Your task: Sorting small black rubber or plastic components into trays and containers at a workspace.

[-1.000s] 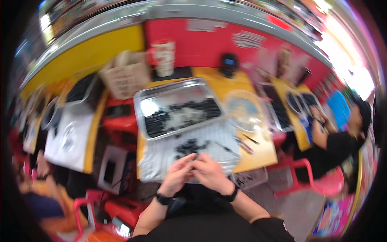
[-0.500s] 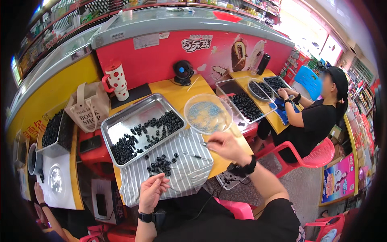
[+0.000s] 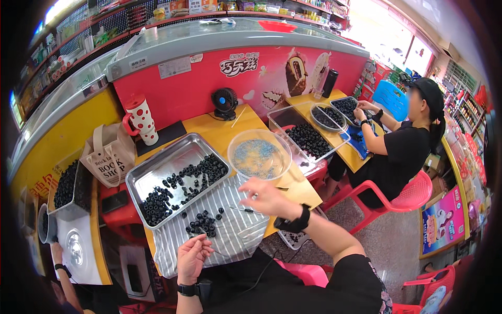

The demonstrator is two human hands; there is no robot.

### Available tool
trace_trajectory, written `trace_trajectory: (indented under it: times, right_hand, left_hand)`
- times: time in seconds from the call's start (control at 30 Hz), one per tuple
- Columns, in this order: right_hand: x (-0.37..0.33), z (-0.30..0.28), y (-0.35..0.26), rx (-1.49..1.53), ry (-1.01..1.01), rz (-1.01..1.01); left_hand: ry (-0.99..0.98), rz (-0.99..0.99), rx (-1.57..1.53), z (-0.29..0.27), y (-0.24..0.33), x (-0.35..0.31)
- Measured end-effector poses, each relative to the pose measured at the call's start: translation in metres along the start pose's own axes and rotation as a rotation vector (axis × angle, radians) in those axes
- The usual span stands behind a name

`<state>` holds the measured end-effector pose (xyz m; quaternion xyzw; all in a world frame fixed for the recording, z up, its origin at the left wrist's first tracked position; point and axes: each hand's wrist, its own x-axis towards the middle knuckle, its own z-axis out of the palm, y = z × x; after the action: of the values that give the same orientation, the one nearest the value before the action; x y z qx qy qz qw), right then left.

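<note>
My left hand (image 3: 193, 256) is closed in a pinch at the near edge of a grey-and-white striped cloth (image 3: 183, 246). A thin, thread-like piece seems to stick out from its fingertips, too fine to name. Just beyond lies a small heap of black beads (image 3: 203, 225) on the cloth. My right hand (image 3: 266, 199) hangs over the cloth's right side, fingers curled together; what they hold, if anything, is too small to tell. Beneath it shows a slim tool (image 3: 243, 210), partly hidden. A metal tray (image 3: 149, 178) with more black beads stands behind the cloth.
A clear round tub (image 3: 260, 154) of tiny bluish pieces stands beyond my right hand. A small fan (image 3: 225, 103), a spotted tumbler (image 3: 141, 120) and a cloth bag (image 3: 108, 154) stand farther back. At right, a co-worker (image 3: 413, 131) sits by bins of black beads. Another person's hand (image 3: 56, 252) is at left.
My right hand has moved left and nearer, away from beside the tub to over the cloth. My left hand keeps its pinch. The whole view has shifted slightly.
</note>
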<state>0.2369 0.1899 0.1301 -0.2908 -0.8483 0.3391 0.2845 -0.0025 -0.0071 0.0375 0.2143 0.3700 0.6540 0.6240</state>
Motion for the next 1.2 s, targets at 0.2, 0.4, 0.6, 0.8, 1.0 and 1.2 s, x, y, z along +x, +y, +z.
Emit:
trace_trajectory:
  times: [0.2,0.4,0.6,0.8,1.0,1.2]
  right_hand:
    - [-0.006,-0.009,-0.106,0.382,-0.482,-0.217]
    - [-0.038,-0.060,-0.230,0.651,-1.356,-0.791]
    - [-0.039,-0.066,-0.254,0.631,-1.080,-1.217]
    - [-0.031,-0.044,-0.259,0.758,-1.105,-1.273]
    - [-0.029,-0.027,-0.261,1.055,-0.959,-1.269]
    - [0.000,0.000,-0.250,0.850,-1.381,-1.152]
  left_hand:
    - [-0.015,0.018,-0.058,-0.002,0.000,-0.002]
    - [0.038,-0.068,-0.036,0.005,-0.001,-0.002]
    - [-0.111,-0.029,-0.108,-0.010,-0.008,0.000]
    - [-0.078,-0.034,-0.091,-0.012,-0.008,-0.003]
    - [-0.076,-0.011,-0.066,-0.015,-0.004,-0.008]
    - [-0.155,-0.052,-0.122,-0.013,-0.016,0.010]
